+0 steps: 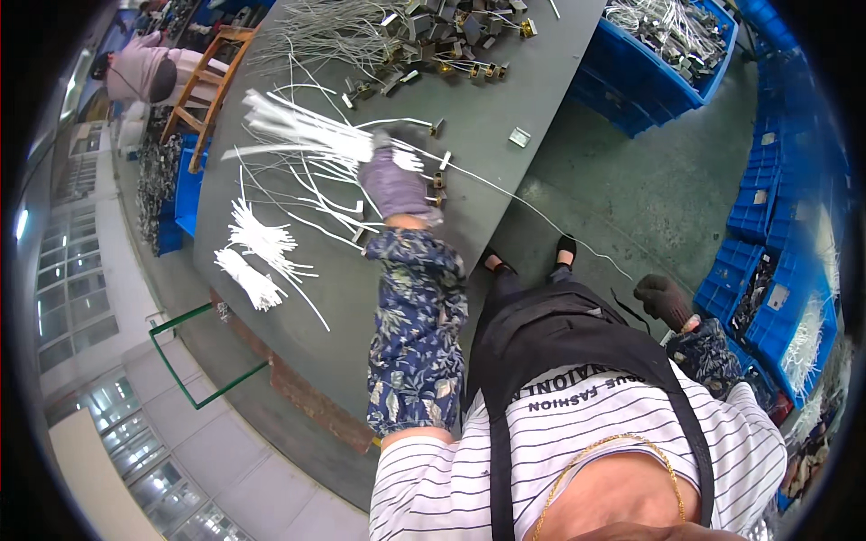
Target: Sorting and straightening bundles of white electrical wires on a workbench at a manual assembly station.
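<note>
Left hand: in its purple glove, my left hand (395, 185) is closing around a white wire bundle (307, 126); motion blur is hiding the exact finger grip.
Right hand: my right hand (661, 302), brown-gloved, is hanging beyond the tabletop's right edge with fingers curling; I cannot tell whether it is holding anything.
White bundle: it is lying across the middle of the tabletop (492, 99), its long tails pointing toward the left edge.
Loose wire: one long white wire (514, 195) is running over the right edge, its free end stopping just beside my right hand.
Smaller bundles: two white wire bunches (262, 230) (250, 278) are resting side by side near the near-left corner.
Component pile: wired grey and brass-coloured components (460, 36) are heaping up along the far edge.
Handling: I am judging the bundle light and bendy, its smooth coating probably slippery, strands likely splaying.
Where to hold: I am favouring a full wrap near the gathered end, keeping clear of the small end pieces (438, 180), which are looking easier to snag or damage.
</note>
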Demonstrator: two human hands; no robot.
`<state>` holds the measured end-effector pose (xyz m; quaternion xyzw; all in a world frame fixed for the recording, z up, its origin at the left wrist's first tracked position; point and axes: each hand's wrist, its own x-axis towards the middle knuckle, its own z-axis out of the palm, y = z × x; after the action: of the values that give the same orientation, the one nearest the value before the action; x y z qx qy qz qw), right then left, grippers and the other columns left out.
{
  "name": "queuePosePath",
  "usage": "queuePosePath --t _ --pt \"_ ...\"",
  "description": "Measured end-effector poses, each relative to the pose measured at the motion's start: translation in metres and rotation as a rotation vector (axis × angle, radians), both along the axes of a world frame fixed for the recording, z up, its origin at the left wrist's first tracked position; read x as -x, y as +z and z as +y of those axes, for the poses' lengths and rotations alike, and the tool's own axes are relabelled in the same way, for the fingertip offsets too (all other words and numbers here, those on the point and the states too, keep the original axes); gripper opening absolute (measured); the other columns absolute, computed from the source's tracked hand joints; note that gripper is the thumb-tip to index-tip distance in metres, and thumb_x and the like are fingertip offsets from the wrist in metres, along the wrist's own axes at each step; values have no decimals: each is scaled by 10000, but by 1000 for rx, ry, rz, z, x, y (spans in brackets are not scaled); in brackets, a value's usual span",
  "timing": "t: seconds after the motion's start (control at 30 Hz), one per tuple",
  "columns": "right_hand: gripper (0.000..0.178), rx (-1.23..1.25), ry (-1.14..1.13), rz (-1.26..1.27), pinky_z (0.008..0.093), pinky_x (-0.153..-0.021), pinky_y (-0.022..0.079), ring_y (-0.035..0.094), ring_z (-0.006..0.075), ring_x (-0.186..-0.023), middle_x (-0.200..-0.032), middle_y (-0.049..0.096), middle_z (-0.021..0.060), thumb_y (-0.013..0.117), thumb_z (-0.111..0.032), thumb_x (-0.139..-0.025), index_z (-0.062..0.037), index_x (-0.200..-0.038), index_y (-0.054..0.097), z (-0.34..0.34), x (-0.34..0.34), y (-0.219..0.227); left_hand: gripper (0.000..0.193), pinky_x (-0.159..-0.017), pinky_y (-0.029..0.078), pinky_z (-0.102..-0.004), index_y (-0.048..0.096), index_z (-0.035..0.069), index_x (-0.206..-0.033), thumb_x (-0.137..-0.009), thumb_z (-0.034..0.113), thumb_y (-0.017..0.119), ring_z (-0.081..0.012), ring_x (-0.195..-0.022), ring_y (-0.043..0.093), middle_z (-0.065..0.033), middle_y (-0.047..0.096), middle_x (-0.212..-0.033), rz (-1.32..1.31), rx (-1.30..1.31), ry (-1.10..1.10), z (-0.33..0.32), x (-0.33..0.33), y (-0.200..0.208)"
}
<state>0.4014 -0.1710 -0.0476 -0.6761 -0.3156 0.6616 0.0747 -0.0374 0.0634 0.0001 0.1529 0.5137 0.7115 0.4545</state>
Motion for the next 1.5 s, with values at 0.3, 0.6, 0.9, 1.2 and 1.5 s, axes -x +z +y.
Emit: queuePosePath --t 0.3,0.6,0.9,1.2,1.5 --pt "154 -31 -62 -7 254 -438 347 472 91 -515 -621 520 0 629 -215 -817 -67 -859 629 0 -9 2 220 -751 590 -407 547 -5 -1000 -935 205 551 -262 -827 649 -151 641 -963 -23 -91 53 14 26 77" --pt "185 -143 -64 107 242 -473 350 468 80 -536 -652 541 -1 661 -216 -814 -48 -890 645 39 61 32 189 -539 417 -241 586 57 -882 -971 155 452 -88 -622 501 -8 534 -705 1164 -24 -228 -56 -49 -70" --pt "273 -306 33 330 248 -535 414 504 85 -603 -708 577 7 623 -229 -848 -9 -1002 670 106 128 33 202 -536 529 -285 605 7 -880 -862 197 669 -154 -601 610 -67 621 -750 59 200 -95 -53 7 45" --pt "276 -244 226 451 205 -514 381 480 53 -596 -755 582 -6 622 -184 -834 -26 -1058 657 205 270 78 270 -625 500 -264 666 -15 -871 -855 253 692 -150 -682 597 -66 644 -786 132 107 137 -46 58 39" --pt "257 -538 458 555 262 -628 475 580 135 -698 -843 645 66 594 -161 -810 -27 -1011 682 175 279 88 249 -457 484 -312 589 45 -821 -871 278 660 -187 -531 581 -69 604 -658 10 37 53 -18 138 -20"
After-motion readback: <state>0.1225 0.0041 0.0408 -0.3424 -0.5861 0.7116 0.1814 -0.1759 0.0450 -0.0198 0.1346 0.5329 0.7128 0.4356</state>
